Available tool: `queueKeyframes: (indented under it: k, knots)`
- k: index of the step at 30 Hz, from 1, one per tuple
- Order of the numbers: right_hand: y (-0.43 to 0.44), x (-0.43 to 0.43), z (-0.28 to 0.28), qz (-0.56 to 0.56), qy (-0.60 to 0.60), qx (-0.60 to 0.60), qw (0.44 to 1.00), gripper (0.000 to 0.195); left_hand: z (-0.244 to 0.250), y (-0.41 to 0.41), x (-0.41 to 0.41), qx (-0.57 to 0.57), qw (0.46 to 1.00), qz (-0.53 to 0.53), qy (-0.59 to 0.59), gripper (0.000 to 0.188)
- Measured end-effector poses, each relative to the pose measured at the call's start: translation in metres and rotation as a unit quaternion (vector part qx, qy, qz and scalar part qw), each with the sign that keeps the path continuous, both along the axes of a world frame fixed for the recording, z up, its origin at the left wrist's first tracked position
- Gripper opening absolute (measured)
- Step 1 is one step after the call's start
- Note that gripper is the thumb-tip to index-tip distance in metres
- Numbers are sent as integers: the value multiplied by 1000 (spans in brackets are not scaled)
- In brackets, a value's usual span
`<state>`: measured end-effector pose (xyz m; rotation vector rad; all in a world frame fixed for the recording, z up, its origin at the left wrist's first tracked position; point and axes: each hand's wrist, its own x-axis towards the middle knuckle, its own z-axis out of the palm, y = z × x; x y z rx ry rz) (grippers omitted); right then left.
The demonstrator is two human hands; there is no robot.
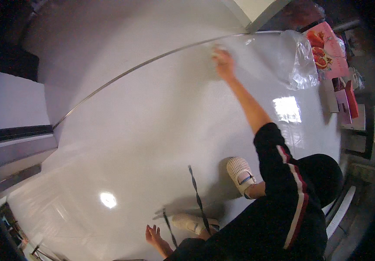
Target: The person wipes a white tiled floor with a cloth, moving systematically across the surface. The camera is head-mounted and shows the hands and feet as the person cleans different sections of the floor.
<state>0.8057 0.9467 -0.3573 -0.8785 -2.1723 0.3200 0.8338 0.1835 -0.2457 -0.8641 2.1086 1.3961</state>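
My right hand (224, 63) is stretched far out over the glossy white floor (141, 130), close to a thin metal strip (135, 68) that crosses it. A pale, blurred thing, perhaps a cloth, shows at its fingers, pressed on or near the floor. Low in the picture, my left hand (154, 237) hangs with bent fingers and holds nothing. Two dark twisted cords (196, 192) dangle beside it, over my feet in cream perforated shoes (239, 171).
A clear plastic bag (301, 65) lies at the upper right beside a pink printed box (332, 62). Smaller boxes (344, 101) stand below them. A pale wall corner (249, 19) juts in at the top. White furniture or a step (14, 101) stands at the left.
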Motion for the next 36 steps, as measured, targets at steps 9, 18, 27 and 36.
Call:
queueKeyframes:
  k: [9, 18, 27, 36]
  knots:
    - [42, 46, 15, -118, -204, -50, 971, 38, 27, -43, 28, 22, 1000, -18, -9, 57]
    - [-153, -84, 31, 168, -335, -57, 925, 32, 52, 29, 7, 48, 997, -31, 55, 49]
    - [-23, 85, 151, 315, -539, -194, 757, 30, 29, 14, 4, 93, 988, 43, 116, 48]
    - [-20, 252, 151, -93, -308, -432, 843, 50, 40, -66, -45, -6, 977, -140, 162, 55]
